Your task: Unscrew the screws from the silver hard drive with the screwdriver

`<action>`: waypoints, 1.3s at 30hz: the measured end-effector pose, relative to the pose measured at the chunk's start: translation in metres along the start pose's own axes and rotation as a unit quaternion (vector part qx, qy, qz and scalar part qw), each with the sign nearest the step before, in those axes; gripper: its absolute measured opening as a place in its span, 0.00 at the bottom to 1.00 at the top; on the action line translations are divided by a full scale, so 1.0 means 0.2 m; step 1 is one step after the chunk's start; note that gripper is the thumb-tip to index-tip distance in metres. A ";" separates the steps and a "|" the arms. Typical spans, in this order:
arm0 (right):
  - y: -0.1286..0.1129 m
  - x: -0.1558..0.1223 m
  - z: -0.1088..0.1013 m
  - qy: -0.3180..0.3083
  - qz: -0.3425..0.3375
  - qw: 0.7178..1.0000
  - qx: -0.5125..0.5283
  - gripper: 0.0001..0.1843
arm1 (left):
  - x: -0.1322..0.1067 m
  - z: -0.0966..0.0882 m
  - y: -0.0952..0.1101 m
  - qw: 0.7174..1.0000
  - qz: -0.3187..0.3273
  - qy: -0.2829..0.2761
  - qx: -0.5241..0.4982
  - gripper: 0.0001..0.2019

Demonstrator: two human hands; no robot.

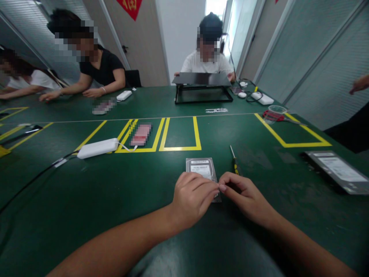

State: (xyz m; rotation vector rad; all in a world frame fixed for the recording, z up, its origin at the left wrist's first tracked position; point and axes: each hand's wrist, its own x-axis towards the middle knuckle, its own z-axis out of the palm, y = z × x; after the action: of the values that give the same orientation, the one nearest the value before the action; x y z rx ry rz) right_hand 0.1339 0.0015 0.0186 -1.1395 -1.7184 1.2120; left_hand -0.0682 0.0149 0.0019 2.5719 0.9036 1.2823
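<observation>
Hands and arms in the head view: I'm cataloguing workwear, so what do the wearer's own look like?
The left hand and right hand are gloveless, with slim fingers and no visible rings. Both forearms show no sleeves, watch, bracelet, cables or markings within the frame.

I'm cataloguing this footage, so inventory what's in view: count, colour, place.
Near drive: one, grey, table centre
Second drive: one, grey, table's right
Screwdriver: one, yellow and black, right of near drive
Table: one, green, across view
Boxes: three, white, left, far left, far right
Pixelated devices: two, pinkish, left and far left
Tape outlines: several, yellow, on table
Cables: several, black and white, by boxes
Frame: one, black, far side
Panel: one, dark, above frame
Round container: one, clear, far right
Hangings: two, red, top edge
Other people: four, black or white clothing, beyond and right
Left hand: one, bare, over near drive
Right hand: one, bare, beside near drive
</observation>
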 end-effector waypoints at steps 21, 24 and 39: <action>-0.03 -0.01 0.01 -0.012 0.015 1.000 0.006 0.16 | 0.00 0.01 -0.01 0.998 0.045 0.011 0.048 0.02; -0.02 -0.01 0.01 -0.012 0.018 1.000 0.006 0.16 | 0.01 0.01 -0.01 0.998 0.043 0.003 0.048 0.02; -0.01 -0.02 0.02 -0.003 0.015 1.000 0.008 0.16 | 0.01 0.01 -0.01 0.999 0.028 0.009 0.015 0.04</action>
State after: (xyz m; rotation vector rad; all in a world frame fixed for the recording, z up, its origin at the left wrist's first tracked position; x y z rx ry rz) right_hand 0.1306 -0.0038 0.0198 -1.1575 -1.6979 1.2477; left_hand -0.0672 0.0178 0.0010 2.6293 0.8666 1.3183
